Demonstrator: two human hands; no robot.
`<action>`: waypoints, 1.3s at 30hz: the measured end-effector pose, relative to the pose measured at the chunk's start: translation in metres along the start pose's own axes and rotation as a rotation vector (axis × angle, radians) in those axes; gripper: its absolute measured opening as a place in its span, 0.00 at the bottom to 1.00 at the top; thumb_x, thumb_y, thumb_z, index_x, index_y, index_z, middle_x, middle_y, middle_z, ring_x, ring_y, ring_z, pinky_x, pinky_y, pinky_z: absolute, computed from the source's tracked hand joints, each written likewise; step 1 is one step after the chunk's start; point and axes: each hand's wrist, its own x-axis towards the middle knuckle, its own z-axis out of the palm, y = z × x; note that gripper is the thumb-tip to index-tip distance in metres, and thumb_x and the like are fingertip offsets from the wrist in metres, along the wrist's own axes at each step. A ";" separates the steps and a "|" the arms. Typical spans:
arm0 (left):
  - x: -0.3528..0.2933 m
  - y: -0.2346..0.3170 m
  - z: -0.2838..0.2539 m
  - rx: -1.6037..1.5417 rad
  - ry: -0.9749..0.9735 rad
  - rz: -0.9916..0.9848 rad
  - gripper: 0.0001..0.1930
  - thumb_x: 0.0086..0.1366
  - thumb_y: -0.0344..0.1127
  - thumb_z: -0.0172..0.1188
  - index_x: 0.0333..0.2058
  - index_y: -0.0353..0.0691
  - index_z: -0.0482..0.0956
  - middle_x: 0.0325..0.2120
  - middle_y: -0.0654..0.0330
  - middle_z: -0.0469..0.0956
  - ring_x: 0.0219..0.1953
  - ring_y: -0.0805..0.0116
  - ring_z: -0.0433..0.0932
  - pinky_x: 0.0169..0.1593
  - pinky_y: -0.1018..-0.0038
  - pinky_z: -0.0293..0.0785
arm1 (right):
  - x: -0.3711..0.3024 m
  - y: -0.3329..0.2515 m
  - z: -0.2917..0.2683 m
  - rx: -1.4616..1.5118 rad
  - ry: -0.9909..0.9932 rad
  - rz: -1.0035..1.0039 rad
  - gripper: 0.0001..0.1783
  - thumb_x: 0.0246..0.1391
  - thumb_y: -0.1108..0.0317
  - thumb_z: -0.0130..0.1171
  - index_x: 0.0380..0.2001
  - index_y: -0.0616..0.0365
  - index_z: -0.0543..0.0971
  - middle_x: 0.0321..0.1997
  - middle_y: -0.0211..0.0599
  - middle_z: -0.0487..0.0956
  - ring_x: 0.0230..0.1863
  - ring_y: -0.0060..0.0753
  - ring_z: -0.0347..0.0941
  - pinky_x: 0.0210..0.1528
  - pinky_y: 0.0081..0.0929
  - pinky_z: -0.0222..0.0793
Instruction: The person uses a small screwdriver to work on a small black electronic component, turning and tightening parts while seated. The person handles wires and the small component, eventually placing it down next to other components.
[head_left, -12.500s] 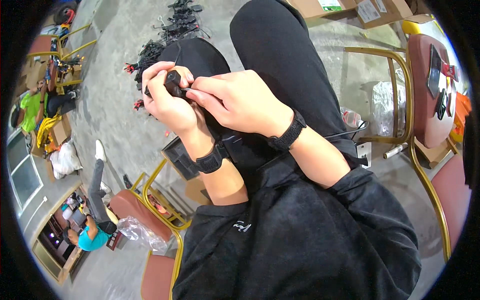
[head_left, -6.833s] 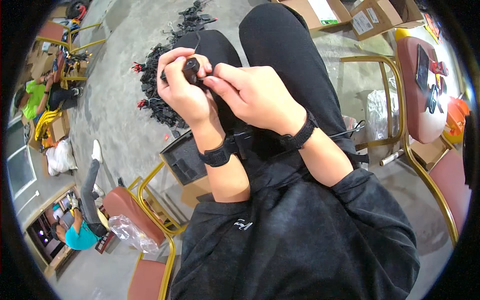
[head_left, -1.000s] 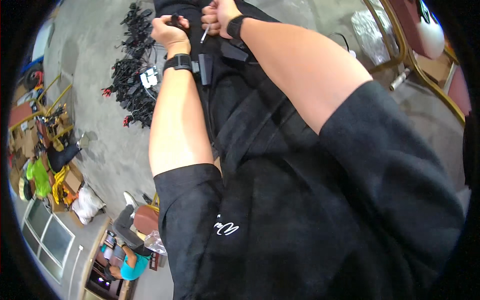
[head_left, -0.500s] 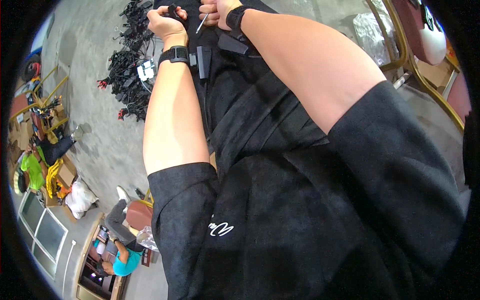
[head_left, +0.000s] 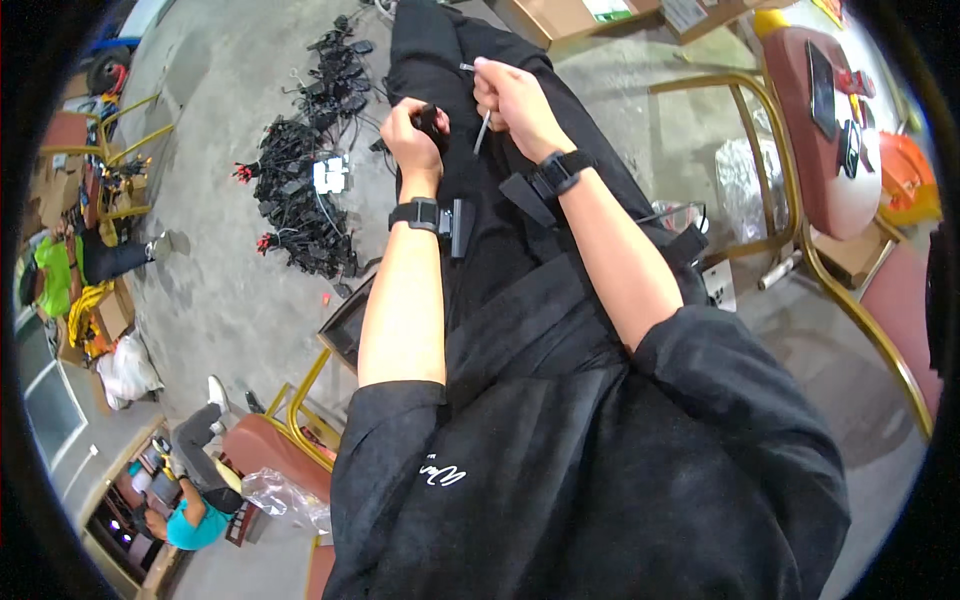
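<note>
Above my dark-trousered lap, my left hand [head_left: 411, 140] is closed around a small black object [head_left: 431, 119], mostly hidden by the fingers, so its kind is unclear. To its right and slightly farther off, my right hand [head_left: 517, 104] grips a thin light-grey strip [head_left: 482, 134]. One end of it hangs below the fist; a short pale tip shows past the fingertips. The hands are apart. Each wrist wears a black band with a dark, flat block attached.
A heap of black cables and adapters [head_left: 290, 190] lies on the concrete floor at left, with a white piece [head_left: 331, 175] on it. At right, a chair [head_left: 825, 130] bears a phone and other small items. Cardboard boxes [head_left: 575, 18] stand ahead. Two people sit at far left.
Both hands have come lower in view and the right hand has moved rightward. The view has shifted, bringing the boxes ahead and more of the right-hand chair into sight. Both grips persist.
</note>
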 end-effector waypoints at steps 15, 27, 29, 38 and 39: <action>0.002 -0.023 -0.013 0.117 0.171 -0.023 0.17 0.60 0.36 0.41 0.17 0.32 0.72 0.17 0.54 0.74 0.19 0.67 0.72 0.27 0.74 0.66 | 0.016 0.019 -0.007 -0.707 -0.317 0.017 0.15 0.59 0.63 0.45 0.25 0.58 0.78 0.20 0.21 0.68 0.24 0.14 0.59 0.28 0.15 0.56; 0.002 -0.023 -0.016 -0.093 0.120 -0.081 0.18 0.62 0.41 0.40 0.20 0.34 0.69 0.16 0.54 0.70 0.18 0.65 0.70 0.24 0.73 0.67 | 0.012 0.020 -0.004 -0.788 -0.380 -0.025 0.17 0.60 0.60 0.48 0.27 0.59 0.79 0.16 0.21 0.65 0.21 0.14 0.58 0.25 0.17 0.56; 0.004 -0.024 -0.018 -0.096 0.090 -0.090 0.17 0.62 0.41 0.41 0.21 0.34 0.69 0.16 0.54 0.70 0.18 0.66 0.70 0.21 0.74 0.66 | 0.012 0.020 -0.004 -0.755 -0.360 0.084 0.16 0.60 0.61 0.48 0.27 0.59 0.79 0.15 0.21 0.64 0.19 0.15 0.58 0.23 0.17 0.55; 0.001 -0.020 -0.019 -0.195 0.049 -0.207 0.16 0.63 0.41 0.42 0.23 0.36 0.68 0.16 0.56 0.69 0.18 0.69 0.67 0.24 0.77 0.63 | 0.008 0.031 -0.005 -0.763 -0.327 -0.242 0.13 0.58 0.63 0.52 0.30 0.60 0.81 0.22 0.31 0.77 0.26 0.19 0.69 0.32 0.20 0.65; 0.002 -0.020 -0.019 -0.197 0.077 -0.200 0.16 0.63 0.42 0.41 0.23 0.36 0.68 0.16 0.57 0.69 0.18 0.69 0.67 0.24 0.76 0.63 | 0.008 0.031 -0.005 -0.744 -0.339 -0.184 0.13 0.57 0.63 0.53 0.31 0.60 0.81 0.26 0.33 0.80 0.29 0.20 0.71 0.36 0.19 0.66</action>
